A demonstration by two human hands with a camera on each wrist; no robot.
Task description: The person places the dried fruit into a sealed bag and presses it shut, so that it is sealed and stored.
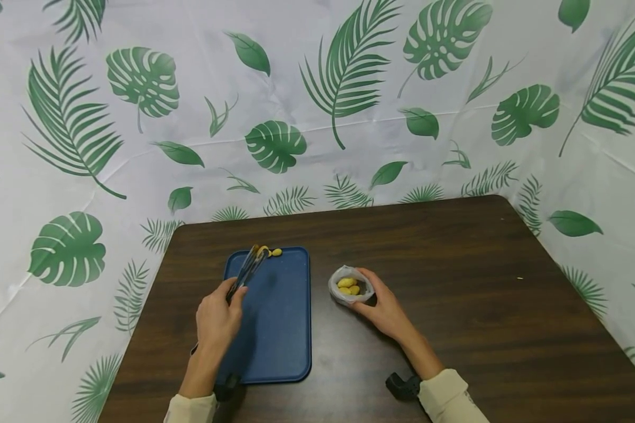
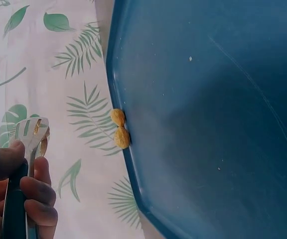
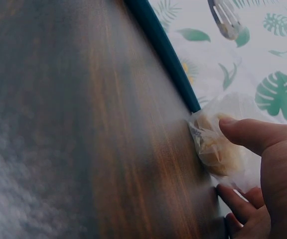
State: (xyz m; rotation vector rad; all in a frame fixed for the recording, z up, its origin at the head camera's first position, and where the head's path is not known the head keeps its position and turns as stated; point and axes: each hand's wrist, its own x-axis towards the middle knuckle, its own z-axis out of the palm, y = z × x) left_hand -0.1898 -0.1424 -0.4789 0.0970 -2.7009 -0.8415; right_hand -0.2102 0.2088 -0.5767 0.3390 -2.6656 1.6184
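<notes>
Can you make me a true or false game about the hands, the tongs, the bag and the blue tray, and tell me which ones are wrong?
1. The left hand holds the tongs. True.
2. Yellow pieces lie at the far edge of the tray. True.
3. The tray is red. False: it is blue.
4. The right hand holds a bag with yellow bits inside. True.
5. The bag is in the middle of the tray. False: it is off to the tray's right.
</notes>
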